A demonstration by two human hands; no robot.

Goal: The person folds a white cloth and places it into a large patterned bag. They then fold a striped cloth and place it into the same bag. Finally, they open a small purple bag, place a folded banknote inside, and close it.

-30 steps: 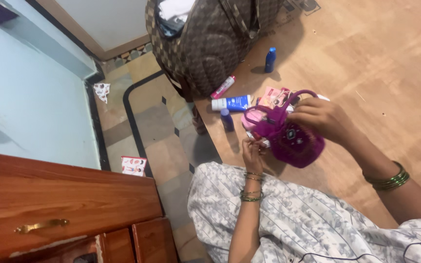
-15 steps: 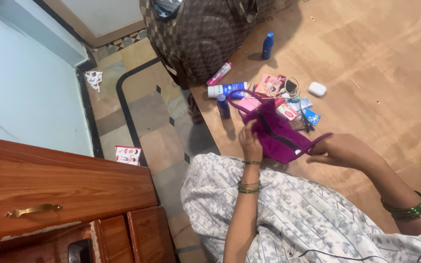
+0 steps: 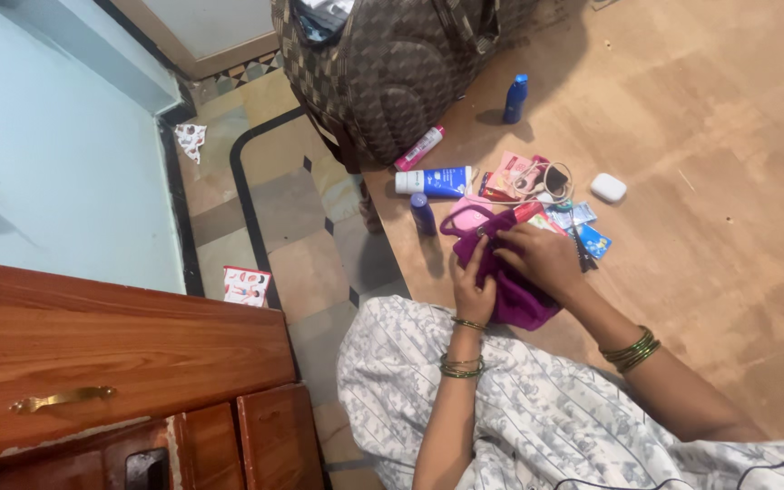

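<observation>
Counted around the one purple pouch (image 3: 512, 281):

- One white and blue tube (image 3: 434, 181), just above the pouch.
- Two dark blue bottles: one small (image 3: 423, 214), left of the pouch; one taller (image 3: 515, 98), well above the pouch.
- One pink and white stick (image 3: 419, 148), above left of the pouch.
- One white case (image 3: 608, 188), above right of the pouch.
- One brown patterned bag (image 3: 392, 63), far above the pouch.
- Two printed paper scraps (image 3: 247, 285) (image 3: 191, 142) on the tiled floor, left of the pouch.
- Small sachets, right of the pouch, overlapping: number not clear.
</observation>
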